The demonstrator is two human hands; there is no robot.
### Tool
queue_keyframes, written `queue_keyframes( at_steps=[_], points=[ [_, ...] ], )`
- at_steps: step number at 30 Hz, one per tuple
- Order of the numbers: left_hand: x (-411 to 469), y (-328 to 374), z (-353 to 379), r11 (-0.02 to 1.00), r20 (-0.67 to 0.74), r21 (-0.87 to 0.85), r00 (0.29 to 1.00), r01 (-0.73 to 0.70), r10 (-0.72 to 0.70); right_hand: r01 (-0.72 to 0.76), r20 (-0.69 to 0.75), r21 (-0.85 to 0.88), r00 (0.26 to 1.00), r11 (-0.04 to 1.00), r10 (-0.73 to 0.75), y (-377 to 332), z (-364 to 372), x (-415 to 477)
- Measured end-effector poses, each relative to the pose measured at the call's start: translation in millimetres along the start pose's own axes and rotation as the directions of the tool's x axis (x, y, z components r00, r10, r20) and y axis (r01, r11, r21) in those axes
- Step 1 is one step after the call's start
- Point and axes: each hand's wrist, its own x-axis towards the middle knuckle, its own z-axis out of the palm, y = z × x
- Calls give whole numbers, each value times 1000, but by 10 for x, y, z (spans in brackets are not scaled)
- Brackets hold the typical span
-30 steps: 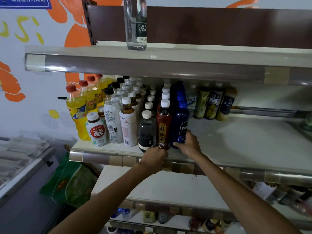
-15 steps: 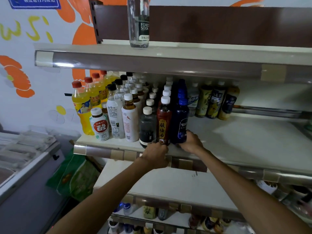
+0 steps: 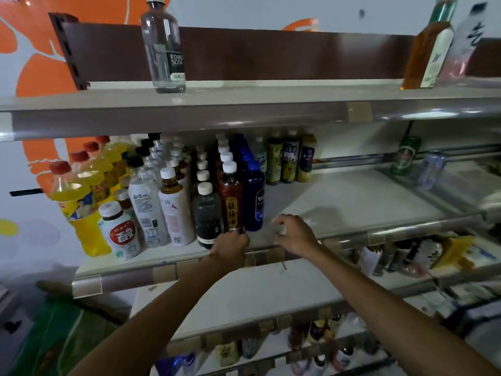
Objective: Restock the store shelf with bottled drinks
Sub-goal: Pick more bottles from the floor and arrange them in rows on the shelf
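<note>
The middle shelf (image 3: 352, 202) carries rows of bottled drinks on its left half. In the front row stand a dark bottle (image 3: 207, 213), a red-brown bottle with a yellow label (image 3: 230, 202) and a dark blue bottle (image 3: 253, 199). My left hand (image 3: 230, 246) is at the shelf's front edge, its fingers closed around the red-brown bottle's base. My right hand (image 3: 294, 234) hovers over bare shelf just right of the blue bottle, clear of it. It is blurred, loosely curled, and nothing shows in it.
Yellow soda bottles (image 3: 73, 194) and white bottles (image 3: 120, 232) fill the shelf's left end. A clear soda bottle (image 3: 164, 47) and an amber bottle (image 3: 428, 50) stand on the top shelf (image 3: 244, 99). Two cans (image 3: 405, 156) sit far right. Lower shelves hold more drinks.
My right hand has let go of the dark blue bottle and drawn away to the right. My left hand stays at the red-brown bottle's base. The view has tilted upward.
</note>
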Motion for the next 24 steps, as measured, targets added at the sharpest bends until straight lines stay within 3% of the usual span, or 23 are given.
queue_keyframes(
  at_steps=[10, 16, 20, 24],
  points=[
    [-68, 32, 12, 996, -20, 85, 999, -23, 25, -129, -126, 68, 983, 989, 137, 169, 38, -811],
    [-204, 113, 61, 998, -85, 56, 996, -15, 20, -266, -34, 40, 963, 963, 267, 458, -39, -1418],
    [-376, 393, 190, 988, -239, 16, 959, -155, 154, -338, 56, -54, 938, 940, 341, 765, -160, -1853],
    [-514, 909, 309, 950, -153, -59, 944, -305, 294, -400, 68, -88, 911, 912, 406, 993, -270, -2313]
  ],
)
